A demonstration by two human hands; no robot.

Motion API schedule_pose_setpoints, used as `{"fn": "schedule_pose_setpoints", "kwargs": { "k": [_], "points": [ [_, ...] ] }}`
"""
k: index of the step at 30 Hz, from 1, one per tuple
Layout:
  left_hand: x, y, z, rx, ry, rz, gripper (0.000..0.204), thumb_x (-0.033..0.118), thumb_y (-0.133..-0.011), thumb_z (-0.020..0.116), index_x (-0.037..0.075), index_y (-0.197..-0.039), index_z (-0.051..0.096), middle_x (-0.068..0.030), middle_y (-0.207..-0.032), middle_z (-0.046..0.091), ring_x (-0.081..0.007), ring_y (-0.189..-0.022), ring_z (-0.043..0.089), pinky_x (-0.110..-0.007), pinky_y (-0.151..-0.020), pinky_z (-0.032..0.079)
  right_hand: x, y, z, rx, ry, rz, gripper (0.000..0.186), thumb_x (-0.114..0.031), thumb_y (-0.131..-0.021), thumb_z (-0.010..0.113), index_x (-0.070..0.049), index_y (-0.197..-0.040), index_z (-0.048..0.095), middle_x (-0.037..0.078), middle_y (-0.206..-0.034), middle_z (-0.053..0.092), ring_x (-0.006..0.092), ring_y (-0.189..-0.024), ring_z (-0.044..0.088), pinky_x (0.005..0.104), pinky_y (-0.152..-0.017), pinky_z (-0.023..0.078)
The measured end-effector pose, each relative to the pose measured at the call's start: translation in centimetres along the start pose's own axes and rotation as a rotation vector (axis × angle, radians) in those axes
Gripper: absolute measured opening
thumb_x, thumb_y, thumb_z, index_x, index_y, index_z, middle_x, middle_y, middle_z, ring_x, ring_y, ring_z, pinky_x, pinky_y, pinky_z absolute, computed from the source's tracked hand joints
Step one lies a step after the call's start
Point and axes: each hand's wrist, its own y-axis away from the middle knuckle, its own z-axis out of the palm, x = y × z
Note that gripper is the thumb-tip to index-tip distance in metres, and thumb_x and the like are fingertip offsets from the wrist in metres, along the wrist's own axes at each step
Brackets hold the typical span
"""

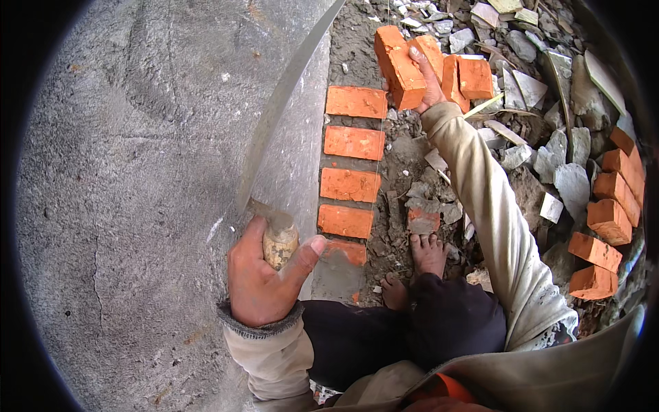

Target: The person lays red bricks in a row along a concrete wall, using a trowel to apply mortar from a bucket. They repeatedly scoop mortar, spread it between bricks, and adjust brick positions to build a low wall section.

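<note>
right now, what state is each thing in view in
left hand, closed around wooden handle
blade, extending beyond the left hand
right hand, gripping held brick
held brick, gripped; lifted or resting, cannot tell
four row bricks, laid with gaps
fifth row brick, partly covered by mortar
string, taut
right-side bricks, loosely piled
rubble, broken, scattered
feet, bare

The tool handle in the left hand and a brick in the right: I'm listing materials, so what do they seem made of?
Tool handle: probably worn wood, judging by its rounded, mottled tan surface, though grime leaves it open.
Brick: apparently fired clay, matt and unglazed, from its orange colour and dull, uneven faces.
</note>
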Motion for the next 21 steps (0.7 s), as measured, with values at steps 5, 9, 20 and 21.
{"fn": "schedule_pose_setpoints", "kwargs": {
  "k": [5,9,20,21],
  "points": [
    [0.2,-0.3,0.5,0.079,0.087,-0.083,0.032,0.026,-0.073,0.076,0.003,-0.078,0.054,-0.0035,-0.063,0.053,-0.0118,-0.058,0.047,-0.027,-0.055,0.04,-3.8,-4.7,1.3,0.133,1.192,-0.224,0.08,-0.035,-0.069,0.074,0.003,-0.131,0.042,0.015,-0.108,0.061,0.0266,-0.095,0.062,0.0355,-0.089,0.05],
    [0.3,-1.1,1.2,0.087,0.1,-0.087,0.032,0.024,-0.072,0.077,0.002,-0.079,0.055,-0.0052,-0.064,0.055,-0.0133,-0.058,0.049,-0.028,-0.056,0.042,-3.1,-8.3,3.7,-0.124,1.831,-0.47,0.075,-0.023,-0.065,0.076,-0.018,-0.132,0.042,0.019,-0.119,0.055,0.0355,-0.11,0.055,0.0423,-0.091,0.045],
    [-1.0,-1.6,1.5,0.027,0.035,-0.059,0.036,0.028,-0.073,0.079,0.002,-0.081,0.056,-0.0076,-0.065,0.057,-0.0162,-0.058,0.054,-0.031,-0.056,0.045,-0.6,-10.6,3.1,-0.112,1.858,-0.209,0.063,-0.015,-0.068,0.077,-0.018,-0.125,0.051,0.014,-0.116,0.055,0.0353,-0.112,0.052,0.0457,-0.094,0.043],
    [-1.0,-1.6,1.6,0.036,0.045,-0.046,0.036,0.028,-0.073,0.078,0.002,-0.081,0.056,-0.0077,-0.065,0.057,-0.0165,-0.058,0.054,-0.031,-0.056,0.045,-0.9,-10.5,3.2,-0.09,1.831,-0.186,0.062,-0.016,-0.068,0.077,-0.018,-0.125,0.051,0.014,-0.117,0.055,0.0349,-0.113,0.052,0.0457,-0.095,0.043]
  ]
}}
